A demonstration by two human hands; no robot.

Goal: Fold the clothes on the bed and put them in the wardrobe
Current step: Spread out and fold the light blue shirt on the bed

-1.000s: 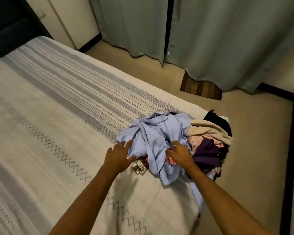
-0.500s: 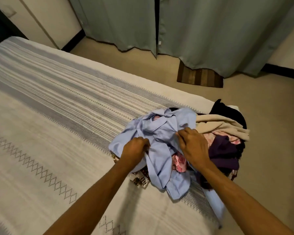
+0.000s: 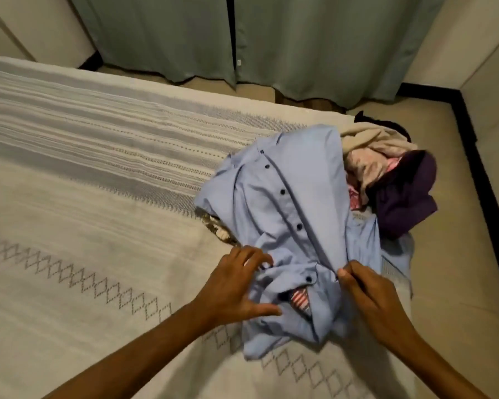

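A light blue button shirt (image 3: 285, 197) with dark buttons lies crumpled near the bed's right corner, pulled partly off a pile of clothes (image 3: 392, 180) in beige, pink and dark purple. My right hand (image 3: 366, 298) pinches the shirt's front edge near its collar. My left hand (image 3: 236, 292) has spread fingers resting on the shirt's left side. A red-and-white striped label shows inside the collar between my hands.
The bed (image 3: 84, 226) carries a cream bedspread with grey stripes and a diamond pattern. Grey-green curtains (image 3: 242, 38) hang behind it. Beige floor with a black skirting (image 3: 478, 156) lies to the right of the bed. A patterned fabric (image 3: 216, 226) peeks from under the shirt.
The blue shirt has been drawn out of the pile toward me and spread so its button front shows. My left hand has let go its grip and now lies flat with spread fingers.
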